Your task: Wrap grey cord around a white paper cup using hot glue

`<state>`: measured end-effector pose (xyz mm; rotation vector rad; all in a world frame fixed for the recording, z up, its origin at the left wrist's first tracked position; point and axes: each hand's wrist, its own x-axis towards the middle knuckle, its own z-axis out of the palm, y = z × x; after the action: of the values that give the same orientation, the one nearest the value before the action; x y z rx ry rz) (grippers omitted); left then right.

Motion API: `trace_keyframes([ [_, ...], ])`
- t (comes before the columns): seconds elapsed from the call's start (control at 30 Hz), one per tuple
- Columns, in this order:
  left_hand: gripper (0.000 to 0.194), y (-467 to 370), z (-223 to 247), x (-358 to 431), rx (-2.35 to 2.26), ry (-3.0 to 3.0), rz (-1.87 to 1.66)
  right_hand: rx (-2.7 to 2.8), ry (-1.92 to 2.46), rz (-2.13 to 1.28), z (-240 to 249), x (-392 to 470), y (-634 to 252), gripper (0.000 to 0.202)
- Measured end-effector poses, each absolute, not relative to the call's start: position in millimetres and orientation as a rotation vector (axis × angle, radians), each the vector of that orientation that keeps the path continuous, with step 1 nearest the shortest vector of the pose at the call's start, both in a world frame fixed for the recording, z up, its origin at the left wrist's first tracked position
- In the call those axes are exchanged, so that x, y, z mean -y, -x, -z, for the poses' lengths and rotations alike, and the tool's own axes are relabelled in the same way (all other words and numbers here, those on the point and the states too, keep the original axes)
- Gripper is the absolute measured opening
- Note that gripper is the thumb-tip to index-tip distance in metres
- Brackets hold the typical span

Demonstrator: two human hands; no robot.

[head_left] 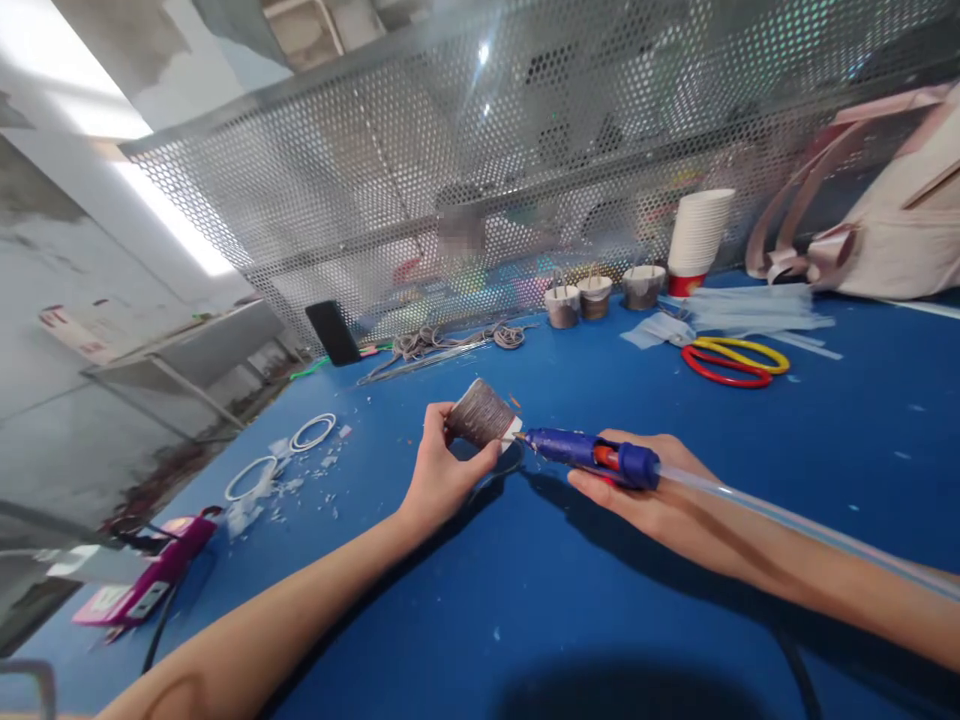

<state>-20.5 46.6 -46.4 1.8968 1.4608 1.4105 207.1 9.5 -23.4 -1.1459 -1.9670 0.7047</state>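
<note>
My left hand grips a paper cup wound with grey-brown cord, tilted on its side with a white rim strip showing at the right. In my right hand is a blue hot glue gun, its nozzle at the cup's white strip; whether the tip touches cannot be made out. A long clear glue stick runs out of the gun's back over my right forearm. My right fingers are partly hidden behind the gun.
Behind lie grey cord, a phone, cord-wrapped cups, stacked paper cups, glue sticks, red and yellow rings. Left are white rings and a purple power strip. A perforated metal screen borders the table.
</note>
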Motion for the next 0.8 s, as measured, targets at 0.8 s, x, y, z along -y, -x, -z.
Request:
trace_keyframes([
  [0.8,0.037,20,53,-46,-1.36,-1.942,-1.368,2.034,1.091,-0.572,41,-10,-200,0.023],
])
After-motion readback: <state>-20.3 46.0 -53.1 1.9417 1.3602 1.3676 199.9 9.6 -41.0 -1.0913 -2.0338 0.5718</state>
